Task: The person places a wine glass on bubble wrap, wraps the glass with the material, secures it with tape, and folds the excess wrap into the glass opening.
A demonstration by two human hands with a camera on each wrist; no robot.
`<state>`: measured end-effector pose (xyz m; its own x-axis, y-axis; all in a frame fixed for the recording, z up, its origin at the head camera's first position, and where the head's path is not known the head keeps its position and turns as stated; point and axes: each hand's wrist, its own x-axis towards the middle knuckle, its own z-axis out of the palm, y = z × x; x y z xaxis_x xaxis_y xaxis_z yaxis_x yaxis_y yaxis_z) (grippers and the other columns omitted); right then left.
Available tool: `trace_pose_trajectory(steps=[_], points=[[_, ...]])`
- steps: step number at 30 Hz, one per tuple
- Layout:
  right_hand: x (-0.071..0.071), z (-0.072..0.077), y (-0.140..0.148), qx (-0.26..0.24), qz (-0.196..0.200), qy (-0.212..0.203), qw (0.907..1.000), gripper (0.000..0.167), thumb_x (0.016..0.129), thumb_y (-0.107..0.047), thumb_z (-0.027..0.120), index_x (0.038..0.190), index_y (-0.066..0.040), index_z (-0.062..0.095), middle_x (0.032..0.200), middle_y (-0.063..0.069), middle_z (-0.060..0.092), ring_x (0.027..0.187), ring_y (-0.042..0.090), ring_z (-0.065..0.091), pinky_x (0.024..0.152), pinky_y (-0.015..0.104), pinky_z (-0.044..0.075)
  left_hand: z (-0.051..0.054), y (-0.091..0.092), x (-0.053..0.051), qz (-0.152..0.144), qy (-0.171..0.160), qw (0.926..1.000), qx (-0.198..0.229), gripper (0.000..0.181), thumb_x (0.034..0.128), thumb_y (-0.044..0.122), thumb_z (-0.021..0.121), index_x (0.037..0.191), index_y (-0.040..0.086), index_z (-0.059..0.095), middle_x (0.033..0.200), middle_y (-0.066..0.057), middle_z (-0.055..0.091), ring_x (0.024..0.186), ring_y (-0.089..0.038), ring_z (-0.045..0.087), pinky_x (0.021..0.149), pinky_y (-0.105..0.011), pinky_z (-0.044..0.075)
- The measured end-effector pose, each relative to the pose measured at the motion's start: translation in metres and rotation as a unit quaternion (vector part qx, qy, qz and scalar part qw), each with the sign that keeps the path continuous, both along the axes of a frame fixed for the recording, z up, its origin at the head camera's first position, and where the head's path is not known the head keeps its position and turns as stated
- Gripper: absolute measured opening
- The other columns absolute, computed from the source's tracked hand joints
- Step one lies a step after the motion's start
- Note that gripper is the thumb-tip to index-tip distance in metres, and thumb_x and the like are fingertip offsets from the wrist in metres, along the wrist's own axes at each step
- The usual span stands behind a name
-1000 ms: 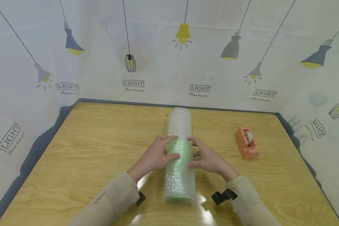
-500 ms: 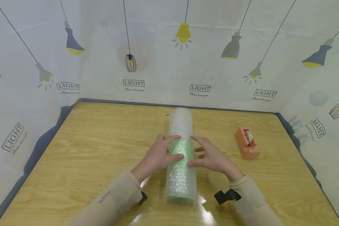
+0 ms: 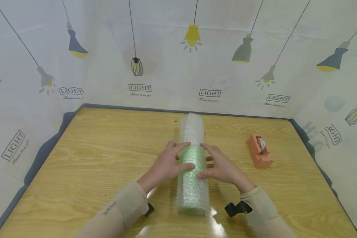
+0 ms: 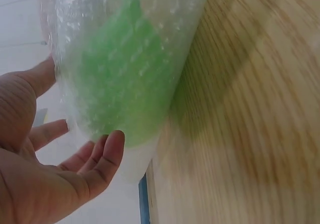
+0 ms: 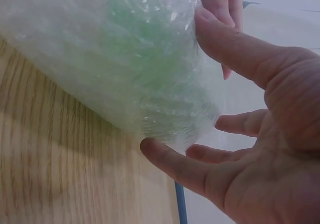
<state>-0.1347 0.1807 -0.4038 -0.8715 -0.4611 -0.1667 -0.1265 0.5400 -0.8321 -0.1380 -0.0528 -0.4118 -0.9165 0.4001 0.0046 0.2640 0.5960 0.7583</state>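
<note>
A roll of clear bubble wrap (image 3: 193,195) lies lengthwise on the wooden table, pointing away from me. Something green shows through its layers around the middle; what it is stays unclear. My left hand (image 3: 166,162) is at the roll's left side, thumb and index fingertip on top of it, the other fingers loosely bent beside it. From the right, my right hand (image 3: 221,165) touches the roll with spread, slightly bent fingers. In the right wrist view the thumb (image 5: 235,47) lies against the wrap, and the fingertips come close to its lower side.
An orange tape dispenser (image 3: 259,150) with a roll of tape stands to the right on the table (image 3: 107,148). A pale curtain printed with lamps (image 3: 172,49) surrounds the table's back and sides. Black straps hang at both wrists.
The bubble wrap roll has shifted slightly to the right, and both hands have moved with it. The tape dispenser stays where it was.
</note>
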Motion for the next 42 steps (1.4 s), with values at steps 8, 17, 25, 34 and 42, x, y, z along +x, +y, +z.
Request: trace_pose_trajectory(steps=[8,17,25,34,42], points=[[0.000,-0.004,0.006,-0.015,-0.001,-0.015,0.9998,0.108,0.084,-0.020,0.088,0.164,-0.004,0.017,0.162,0.032,0.021,0.133,0.056,0.046,0.101,0.053,0.056,-0.006,-0.009,-0.004,-0.040,0.015,0.9991,0.009,0.086,0.0847,0.046,0.084,0.157,0.022,0.045,0.132,-0.006,0.050,0.106,-0.022,0.055,0.078,-0.033,0.054],[-0.002,-0.007,0.012,-0.052,0.011,-0.033,0.9981,0.109,0.085,-0.013,0.086,0.163,0.000,0.012,0.167,0.028,0.012,0.139,0.058,0.039,0.105,0.056,0.052,-0.013,-0.011,-0.007,-0.058,0.033,0.9978,0.000,0.099,0.0752,0.049,0.090,0.159,0.025,0.043,0.153,-0.009,0.041,0.140,-0.032,0.041,0.108,-0.056,0.047],[-0.003,-0.013,0.017,-0.095,0.013,-0.049,0.9942,0.109,0.085,-0.010,0.086,0.163,0.001,0.011,0.167,0.027,0.013,0.141,0.058,0.036,0.106,0.058,0.050,-0.018,-0.008,-0.008,-0.066,0.039,0.9970,0.006,0.100,0.0761,0.049,0.090,0.159,0.024,0.041,0.163,-0.007,0.033,0.149,-0.033,0.033,0.114,-0.061,0.040],[-0.004,-0.014,0.024,-0.087,0.028,-0.055,0.9943,0.108,0.087,-0.013,0.084,0.164,0.000,0.009,0.168,0.029,0.011,0.141,0.060,0.036,0.106,0.060,0.049,-0.022,0.002,-0.008,-0.066,0.052,0.9964,0.006,0.102,0.0753,0.052,0.090,0.160,0.025,0.040,0.164,-0.004,0.034,0.149,-0.030,0.034,0.116,-0.058,0.039],[-0.002,-0.013,0.031,-0.042,0.043,-0.027,0.9979,0.105,0.089,-0.017,0.083,0.163,0.001,0.011,0.166,0.032,0.016,0.138,0.059,0.041,0.107,0.061,0.048,-0.023,0.012,-0.007,-0.067,0.064,0.9956,-0.009,0.103,0.0759,0.056,0.088,0.161,0.025,0.039,0.165,-0.002,0.034,0.149,-0.029,0.033,0.117,-0.056,0.037]])
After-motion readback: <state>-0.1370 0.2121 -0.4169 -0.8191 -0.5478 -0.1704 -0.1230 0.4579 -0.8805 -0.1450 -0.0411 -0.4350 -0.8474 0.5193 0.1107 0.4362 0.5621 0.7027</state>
